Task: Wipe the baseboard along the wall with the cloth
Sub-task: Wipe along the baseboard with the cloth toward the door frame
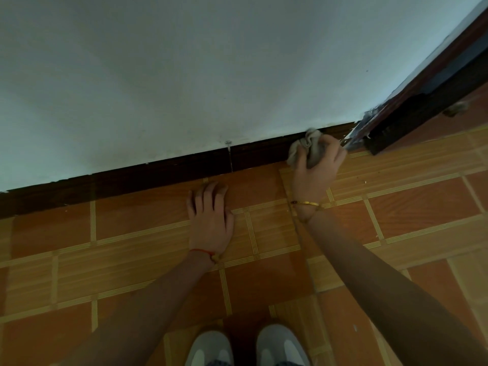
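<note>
Down low, a dark brown baseboard (158, 175) is running along the foot of a pale wall (184, 62), climbing from the lower left toward the upper right of the view. Partway along it, a thin vertical seam (230, 159) is splitting the baseboard into two lengths, with a small chipped spot on the wall just above.

Just below the baseboard and a little left of that seam, the left hand (211, 215) is resting flat on the floor (132, 247), fingers straight, slightly spread and pointing at the baseboard, holding nothing. A red string (202, 251) is circling its wrist.

Further right, the right hand (318, 165) is gripping a crumpled grey cloth (306, 147), fingers curled round it, and is pressing the cloth against the face of the baseboard near its right end. A gold bangle (306, 203) is sitting on that wrist.

Right of the baseboard's end, a dark wooden door frame (427, 101) is rising at a slant, with worn, paint-smeared trim at its foot just beside the cloth.

Well below the baseboard, at the bottom edge, the toes of two pale shoes (245, 347) are standing side by side on the orange-brown tiled floor with its yellowish striped bands.
</note>
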{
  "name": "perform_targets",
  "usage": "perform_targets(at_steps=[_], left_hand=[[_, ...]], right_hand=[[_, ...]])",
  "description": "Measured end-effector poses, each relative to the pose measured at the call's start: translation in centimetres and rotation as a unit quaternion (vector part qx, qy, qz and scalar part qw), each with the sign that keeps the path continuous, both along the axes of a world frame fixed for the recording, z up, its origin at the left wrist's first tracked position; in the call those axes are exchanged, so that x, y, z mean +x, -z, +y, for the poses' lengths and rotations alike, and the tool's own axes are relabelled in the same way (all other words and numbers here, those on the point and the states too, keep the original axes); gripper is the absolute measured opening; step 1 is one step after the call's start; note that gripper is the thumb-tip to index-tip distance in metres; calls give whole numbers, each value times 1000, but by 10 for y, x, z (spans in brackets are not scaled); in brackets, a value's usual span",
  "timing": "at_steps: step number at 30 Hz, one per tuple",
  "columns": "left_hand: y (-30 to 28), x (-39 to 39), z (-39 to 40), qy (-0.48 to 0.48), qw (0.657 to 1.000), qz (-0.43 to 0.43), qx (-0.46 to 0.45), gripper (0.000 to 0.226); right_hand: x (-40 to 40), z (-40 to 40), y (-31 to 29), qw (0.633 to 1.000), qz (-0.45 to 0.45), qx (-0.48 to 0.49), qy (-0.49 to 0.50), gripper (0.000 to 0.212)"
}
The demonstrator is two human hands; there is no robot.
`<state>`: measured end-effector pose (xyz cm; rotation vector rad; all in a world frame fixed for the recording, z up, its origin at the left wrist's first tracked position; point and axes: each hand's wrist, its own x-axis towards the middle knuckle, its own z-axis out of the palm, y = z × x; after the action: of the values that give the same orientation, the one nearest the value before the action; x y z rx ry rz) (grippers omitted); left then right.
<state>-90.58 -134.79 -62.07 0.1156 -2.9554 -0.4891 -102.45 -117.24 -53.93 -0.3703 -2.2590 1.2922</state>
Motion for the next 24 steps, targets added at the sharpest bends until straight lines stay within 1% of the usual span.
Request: perform_targets(at_steps=[5,7,10,11,14,16,20,24], left_hand=[[0,-1,0,2,1000,-2,-9,49],[1,-1,-1,4,1000,2,-16,49],[1,0,-2,7,1000,11,-13,48],[1,0,-2,7,1000,14,-8,48],[0,0,-1,4,1000,16,4,47],[-1,0,0,5,1000,14,5,47],[-1,-1,0,2,1000,11,1,47],[1,-1,0,1,1000,5,-11,49]], right_hand=[[28,-58,3,990,1,25,-137,31],[36,-72,5,985,10,34,-171,30],[33,-67,6,986,17,29,-160,30],[29,-59,5,991,16,22,-134,30],[10,-26,-1,1000,9,-27,-9,31],[2,-9,-5,999,19,-29,24,29],[7,-20,-6,999,26,-13,-20,27],[28,-64,-3,990,7,20,-140,29]])
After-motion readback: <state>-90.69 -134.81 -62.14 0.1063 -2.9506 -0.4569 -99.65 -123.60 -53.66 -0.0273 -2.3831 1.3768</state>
